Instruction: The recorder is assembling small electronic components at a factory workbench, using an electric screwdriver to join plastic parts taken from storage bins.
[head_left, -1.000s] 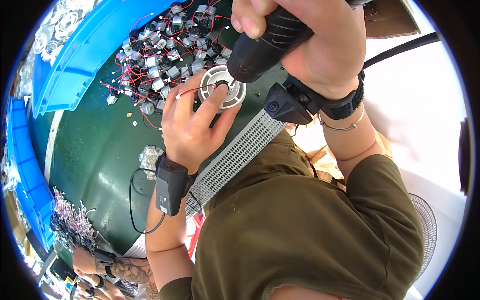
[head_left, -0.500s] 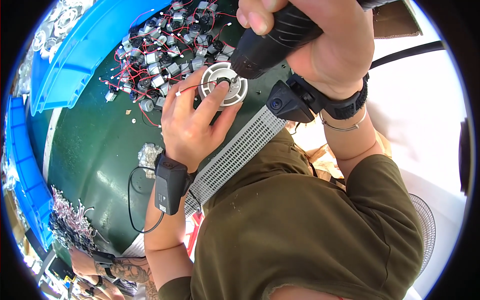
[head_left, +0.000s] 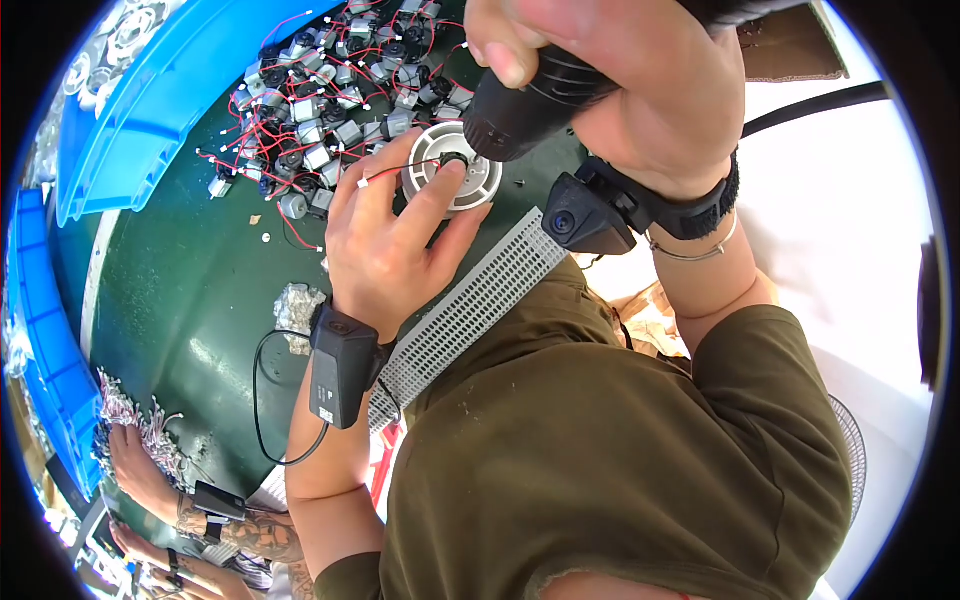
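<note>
My left hand [head_left: 385,240] lies over a round white plastic housing [head_left: 488,192] on the green table, its fingers closed round the rim. Its index fingertip presses on a small black part [head_left: 452,158] at the housing's centre, from which a thin lead with a white plug [head_left: 364,183] runs across my fingers. A black electric screwdriver [head_left: 525,112] is gripped in my right hand [head_left: 650,100]. The tool slants down to the left, its nose over the housing's right side. Its tip is hard to make out there.
Small motors with red wires [head_left: 318,157] are heaped beyond my left hand. Blue bins [head_left: 150,120] line the left. A grey perforated strip [head_left: 480,290] edges the table near me, a small screw [head_left: 519,183] lies beside the housing, and a co-worker's hand [head_left: 140,475] touches bundled wires [head_left: 165,440].
The housing and my left hand have shifted slightly right. My right hand and the screwdriver have moved only a little. At lower left, the co-worker's hand has moved up onto the wires.
</note>
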